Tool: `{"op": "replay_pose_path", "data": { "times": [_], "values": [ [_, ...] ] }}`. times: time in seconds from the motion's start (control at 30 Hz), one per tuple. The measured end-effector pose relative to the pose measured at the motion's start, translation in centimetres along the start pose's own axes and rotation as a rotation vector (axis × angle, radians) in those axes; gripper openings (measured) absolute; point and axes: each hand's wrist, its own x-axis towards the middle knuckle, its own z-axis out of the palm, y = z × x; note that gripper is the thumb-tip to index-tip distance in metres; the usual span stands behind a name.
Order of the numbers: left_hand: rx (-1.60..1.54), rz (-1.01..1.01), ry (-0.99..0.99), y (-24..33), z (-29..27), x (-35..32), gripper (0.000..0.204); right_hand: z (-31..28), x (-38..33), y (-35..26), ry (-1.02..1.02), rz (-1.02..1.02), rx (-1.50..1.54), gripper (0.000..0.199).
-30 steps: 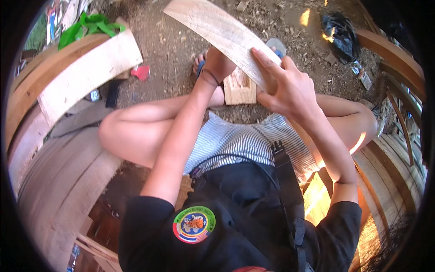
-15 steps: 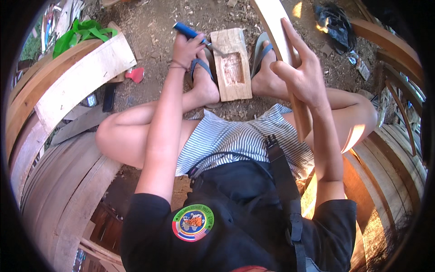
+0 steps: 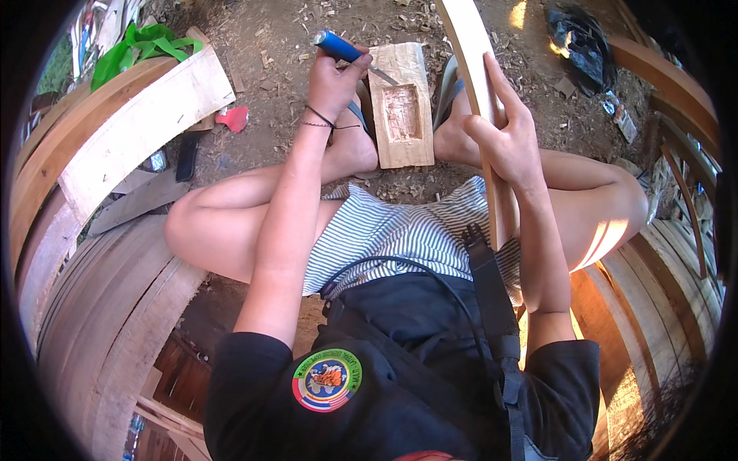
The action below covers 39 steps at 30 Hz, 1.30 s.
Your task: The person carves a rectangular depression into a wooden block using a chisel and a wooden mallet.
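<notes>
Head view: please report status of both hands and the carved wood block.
Left hand grips blue-handled chisel, blade over carved wood block. Right hand holds long plank upright. Block lies between the feet; nothing on it.

Outdoor dirt floor (image 3: 277, 46), littered with wood chips. Curved wooden planks (image 3: 92, 307) ring the left side, more stacked at right (image 3: 676, 253). Green cloth (image 3: 142, 50) upper left, black bag (image 3: 580, 38) upper right. Hard sunlight, bright patches at right.

Left hand (image 3: 334, 81) fisted, right hand (image 3: 503, 142) clasped, both forearms extended.
</notes>
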Motion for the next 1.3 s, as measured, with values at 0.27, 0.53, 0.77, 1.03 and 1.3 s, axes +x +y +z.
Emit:
{"op": "replay_pose_path", "data": {
  "times": [0.27, 0.53, 0.77, 1.03, 1.3],
  "values": [
    [0.194, 0.078, 0.012, -0.6, 0.0, -0.5, 0.029, -0.1, -0.4, 0.1, 0.01, -0.004, -0.023, 0.089],
    [0.349, 0.187, 0.014, 0.5, 2.3, -2.4, 0.023, 0.0, -0.8, 0.2, 0.023, -0.07, -0.097, 0.088],
    [0.385, 0.381, 0.033, -0.2, 3.3, -2.6, 0.028, -2.1, -2.5, -7.9, 0.099, -0.55, -0.048, 0.088],
    [0.403, 0.569, 0.029, -2.8, 2.6, -1.0, 0.028, 0.0, -1.4, -6.5, -0.197, -0.254, -0.683, 0.088],
    [0.58, 0.586, 0.032, -2.7, 2.4, 0.6, 0.024, 1.5, 0.0, -4.4, -0.21, -0.201, -0.677, 0.087]
  ]
}}
